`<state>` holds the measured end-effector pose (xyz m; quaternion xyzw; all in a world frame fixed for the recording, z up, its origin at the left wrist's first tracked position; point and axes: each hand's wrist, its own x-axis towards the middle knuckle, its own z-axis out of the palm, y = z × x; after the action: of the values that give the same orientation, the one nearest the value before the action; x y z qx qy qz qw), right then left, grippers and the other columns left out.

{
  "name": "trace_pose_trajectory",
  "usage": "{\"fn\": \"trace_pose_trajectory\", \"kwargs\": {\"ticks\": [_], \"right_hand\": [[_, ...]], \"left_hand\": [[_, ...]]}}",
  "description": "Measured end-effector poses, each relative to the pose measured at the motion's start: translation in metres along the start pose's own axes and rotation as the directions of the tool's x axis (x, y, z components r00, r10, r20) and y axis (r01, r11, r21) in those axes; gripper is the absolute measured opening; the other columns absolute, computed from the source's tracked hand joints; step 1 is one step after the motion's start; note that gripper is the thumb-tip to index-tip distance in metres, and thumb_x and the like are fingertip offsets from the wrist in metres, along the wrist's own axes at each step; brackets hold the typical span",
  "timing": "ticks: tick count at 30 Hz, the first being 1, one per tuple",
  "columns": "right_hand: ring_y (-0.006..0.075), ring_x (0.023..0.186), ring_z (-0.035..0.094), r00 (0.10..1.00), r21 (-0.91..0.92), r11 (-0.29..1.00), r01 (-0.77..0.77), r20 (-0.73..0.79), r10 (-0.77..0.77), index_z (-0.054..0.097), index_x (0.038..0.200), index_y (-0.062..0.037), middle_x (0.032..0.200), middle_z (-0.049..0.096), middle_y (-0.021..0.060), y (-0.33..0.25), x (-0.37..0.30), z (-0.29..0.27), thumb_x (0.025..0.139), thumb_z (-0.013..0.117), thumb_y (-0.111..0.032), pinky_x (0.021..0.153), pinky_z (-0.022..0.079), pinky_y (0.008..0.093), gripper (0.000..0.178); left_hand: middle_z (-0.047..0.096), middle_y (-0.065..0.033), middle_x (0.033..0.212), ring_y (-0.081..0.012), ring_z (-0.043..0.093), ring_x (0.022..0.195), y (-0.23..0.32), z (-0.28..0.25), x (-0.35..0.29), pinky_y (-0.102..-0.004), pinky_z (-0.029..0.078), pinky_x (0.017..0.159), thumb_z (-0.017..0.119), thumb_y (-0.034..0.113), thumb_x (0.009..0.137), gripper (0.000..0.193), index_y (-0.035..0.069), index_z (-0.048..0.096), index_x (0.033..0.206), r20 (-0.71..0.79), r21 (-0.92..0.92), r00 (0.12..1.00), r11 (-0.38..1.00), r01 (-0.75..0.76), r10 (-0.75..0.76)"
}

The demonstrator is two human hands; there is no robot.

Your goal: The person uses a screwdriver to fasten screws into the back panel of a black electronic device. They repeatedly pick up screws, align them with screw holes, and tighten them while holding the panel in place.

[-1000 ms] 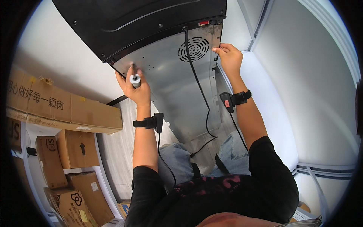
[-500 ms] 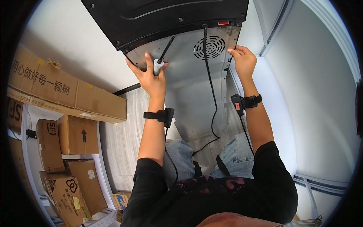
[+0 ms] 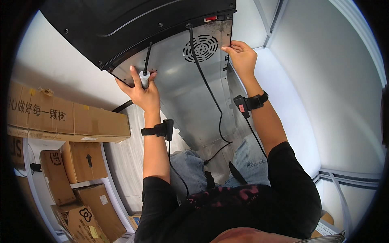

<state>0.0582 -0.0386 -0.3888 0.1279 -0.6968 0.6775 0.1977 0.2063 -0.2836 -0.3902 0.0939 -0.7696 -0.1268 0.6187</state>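
In front of me stands a black-topped appliance with a bare metal back panel. My left hand is at the panel's left edge, thumb and fingers around the handle of a screwdriver. The handle is pale and translucent; its dark shaft points up toward the black rim. Some of the left fingers go behind the edge and are hidden. My right hand pinches the panel's right edge, thumb on the face, other fingers partly behind. Round vent slots lie between the hands, and a black power cord hangs down beside them.
A red switch sits under the black rim. Cardboard boxes fill a white shelf at left, below a long carton. A pale wall rises at right. The cord trails to the wood-look floor near my knees.
The view has turned, so appliance and hands appear farther left and the boxes slightly lower. Both hands keep their hold on the same spots, and the screwdriver stays in my left hand.
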Motion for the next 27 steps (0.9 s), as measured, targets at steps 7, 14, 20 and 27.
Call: {"fn": "trace_pose_trajectory", "kwargs": {"ticks": [7, 14, 20, 27], "right_hand": [[0.0174, 0.081, 0.068, 0.995, 0.035, 0.995, 0.092, -0.033, -0.091, 0.066, 0.098, 0.0068, 0.086, 0.070, 0.0152, 0.017, 0.000, 0.004, 0.070, 0.080, -0.012, 0.072, 0.054, 0.0264, 0.037], [0.0179, 0.085, 0.067, 0.990, -0.011, 0.991, 0.137, -0.021, -0.137, 0.065, 0.104, 0.0041, 0.094, 0.069, 0.0154, 0.010, -0.006, 0.001, 0.076, 0.075, -0.013, 0.074, 0.054, 0.0273, 0.034], [0.0169, 0.086, 0.066, 0.984, 0.249, 0.952, 0.180, -0.039, -0.176, 0.061, 0.107, 0.0028, 0.097, 0.068, 0.0130, 0.003, -0.014, -0.010, 0.092, 0.055, -0.007, 0.076, 0.052, 0.0259, 0.019], [0.0163, 0.081, 0.065, 0.985, 0.509, 0.851, 0.125, 0.039, -0.168, 0.047, 0.104, 0.0021, 0.091, 0.068, 0.0147, -0.003, -0.006, 0.014, 0.094, 0.050, -0.004, 0.072, 0.051, 0.0260, 0.012]], "left_hand": [[0.020, -0.0333, 0.142, -0.0397, 0.040, 0.127, 0.004, 0.002, 0.000, -0.0376, 0.032, 0.104, 0.079, 0.009, 0.072, 0.074, 0.021, 0.046, 0.138, 0.000, 0.037, 1.000, 0.999, 0.010, -0.010], [0.020, -0.0326, 0.143, -0.0402, 0.040, 0.127, 0.004, 0.002, 0.000, -0.0377, 0.031, 0.104, 0.079, 0.009, 0.072, 0.074, 0.021, 0.047, 0.138, -0.003, 0.047, 0.999, 0.998, 0.038, -0.038], [0.022, -0.0283, 0.143, -0.0382, 0.041, 0.126, 0.004, 0.003, -0.001, -0.0370, 0.034, 0.102, 0.078, 0.007, 0.072, 0.075, 0.020, 0.046, 0.138, -0.006, 0.038, 0.998, 0.998, 0.055, -0.055], [0.022, -0.0257, 0.144, -0.0359, 0.041, 0.127, 0.010, 0.007, -0.001, -0.0355, 0.036, 0.101, 0.077, 0.003, 0.073, 0.077, 0.022, 0.044, 0.140, -0.009, -0.011, 0.999, 0.999, 0.048, -0.049]]}}
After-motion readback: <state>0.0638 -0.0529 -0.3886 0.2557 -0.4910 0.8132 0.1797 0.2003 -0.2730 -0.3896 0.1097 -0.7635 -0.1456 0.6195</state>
